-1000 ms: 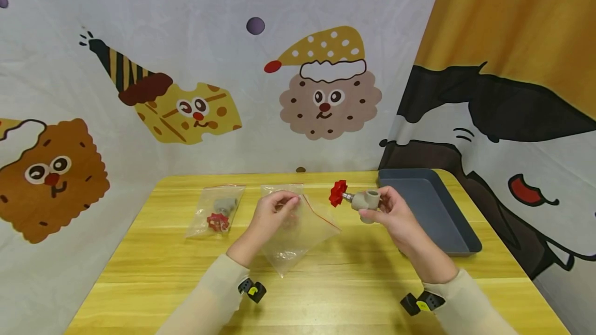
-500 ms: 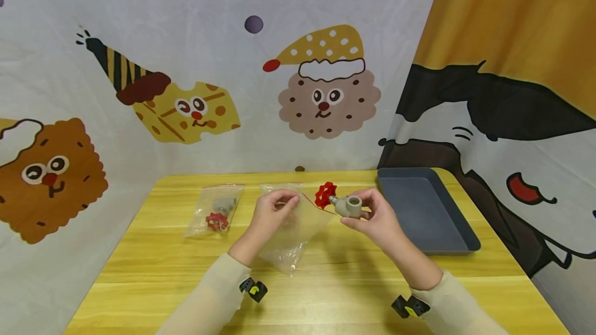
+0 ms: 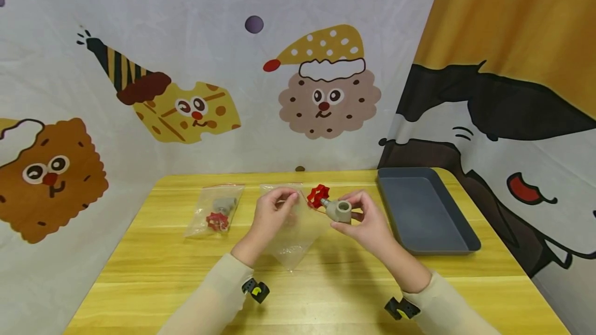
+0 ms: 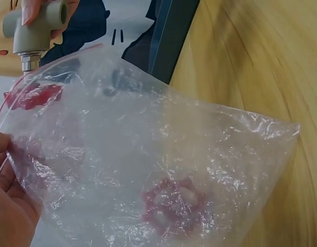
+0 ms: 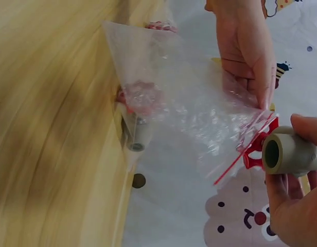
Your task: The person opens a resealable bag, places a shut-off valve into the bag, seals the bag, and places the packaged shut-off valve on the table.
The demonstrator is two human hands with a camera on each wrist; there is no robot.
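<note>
My left hand (image 3: 271, 213) pinches a clear zip bag (image 3: 294, 244) by its red-edged mouth; the bag hangs down above the table. In my right hand (image 3: 370, 221) I hold a beige stop valve (image 3: 340, 212) by its body between thumb and fingers. Its red handwheel (image 3: 318, 196) points left at the bag's mouth. The left wrist view shows the wheel (image 4: 34, 96) behind or within the film near the opening. In the right wrist view the red zip line (image 5: 235, 164) crosses beside the wheel; how far in it is, I cannot tell.
A bagged valve (image 3: 218, 217) lies on the wooden table (image 3: 153, 273) at the left. Another bagged valve (image 5: 135, 126) lies behind the hanging bag. A dark grey tray (image 3: 430, 211) stands at the right. A printed cloth (image 3: 209, 14) hangs behind the table.
My right hand has moved left with the valve, bringing the handwheel from apart to the bag's mouth. The left hand has stayed nearly in place, still pinching the bag.
</note>
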